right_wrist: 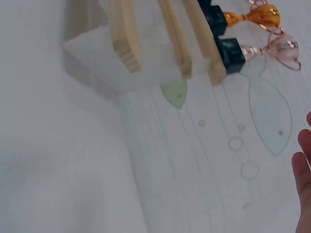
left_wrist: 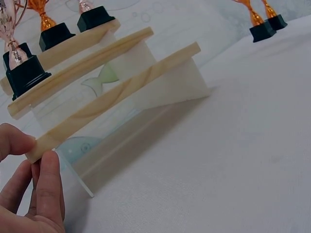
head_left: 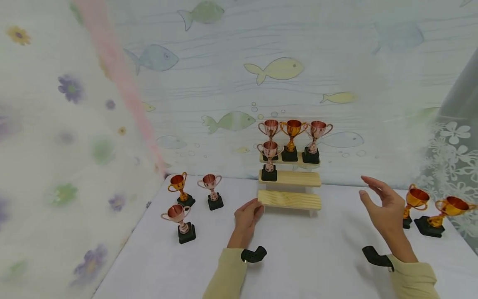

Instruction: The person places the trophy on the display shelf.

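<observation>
A three-step wooden display stand (head_left: 289, 199) with pale boards on translucent supports stands against the back cloth. My left hand (head_left: 246, 218) pinches the left end of its lowest board (left_wrist: 116, 97), thumb above and fingers below in the left wrist view. On the top step stand a gold trophy cup (head_left: 290, 153) and two rose-gold trophy cups, one at each side. Another rose-gold trophy cup (head_left: 269, 171) occupies the left end of the middle step. My right hand (head_left: 388, 211) is raised right of the stand, fingers apart and holding nothing, partly covering a gold trophy cup (head_left: 417, 198).
At the left of the white table (head_left: 298, 257) stand a gold trophy cup (head_left: 183, 195) and two rose-gold ones, the nearer rose-gold cup (head_left: 184, 230) tilted in view. A second gold trophy cup (head_left: 435, 224) stands far right, beside a lace curtain (head_left: 457, 145).
</observation>
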{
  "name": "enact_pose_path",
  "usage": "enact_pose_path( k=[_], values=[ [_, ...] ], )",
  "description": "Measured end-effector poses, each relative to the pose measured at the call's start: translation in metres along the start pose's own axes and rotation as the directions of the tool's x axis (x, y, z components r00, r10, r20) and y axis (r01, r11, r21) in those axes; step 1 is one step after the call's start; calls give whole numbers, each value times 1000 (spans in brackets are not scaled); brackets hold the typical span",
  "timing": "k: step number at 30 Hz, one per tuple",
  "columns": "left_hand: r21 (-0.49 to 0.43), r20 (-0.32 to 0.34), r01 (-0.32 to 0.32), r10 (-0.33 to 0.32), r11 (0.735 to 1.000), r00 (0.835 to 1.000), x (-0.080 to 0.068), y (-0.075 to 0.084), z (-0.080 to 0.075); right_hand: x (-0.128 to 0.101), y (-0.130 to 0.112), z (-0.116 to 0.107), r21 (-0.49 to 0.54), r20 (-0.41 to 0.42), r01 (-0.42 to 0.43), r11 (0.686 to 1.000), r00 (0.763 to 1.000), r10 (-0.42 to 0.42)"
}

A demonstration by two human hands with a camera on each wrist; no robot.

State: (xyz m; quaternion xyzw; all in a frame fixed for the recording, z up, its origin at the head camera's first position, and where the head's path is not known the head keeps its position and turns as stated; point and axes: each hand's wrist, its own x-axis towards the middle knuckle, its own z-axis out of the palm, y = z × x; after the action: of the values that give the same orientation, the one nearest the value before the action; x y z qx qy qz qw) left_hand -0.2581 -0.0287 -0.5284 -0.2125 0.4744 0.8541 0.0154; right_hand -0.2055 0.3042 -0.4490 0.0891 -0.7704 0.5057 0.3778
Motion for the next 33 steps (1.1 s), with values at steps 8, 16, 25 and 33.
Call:
enact_pose_path(
  k=[8, 16, 25, 33],
  values=[
    [10, 6, 4, -4, 1000, 1000, 1, -1, -1, 6, 19, -39, -172, -230, -8, 985, 973, -32],
    [5, 8, -3, 3, 1000, 1000, -2, 0, 0, 6, 29, -59, -283, -342, -157, 946, 938, 53],
    [2, 14, -9, 9, 1000, 1000, -2, 1, -1, 4, 40, -68, -255, -380, -223, 941, 918, 115],
    [0, 15, 1, -1, 1000, 1000, -1, 1, -1, 2, 48, -69, -262, -362, -252, 932, 920, 147]
  ],
)
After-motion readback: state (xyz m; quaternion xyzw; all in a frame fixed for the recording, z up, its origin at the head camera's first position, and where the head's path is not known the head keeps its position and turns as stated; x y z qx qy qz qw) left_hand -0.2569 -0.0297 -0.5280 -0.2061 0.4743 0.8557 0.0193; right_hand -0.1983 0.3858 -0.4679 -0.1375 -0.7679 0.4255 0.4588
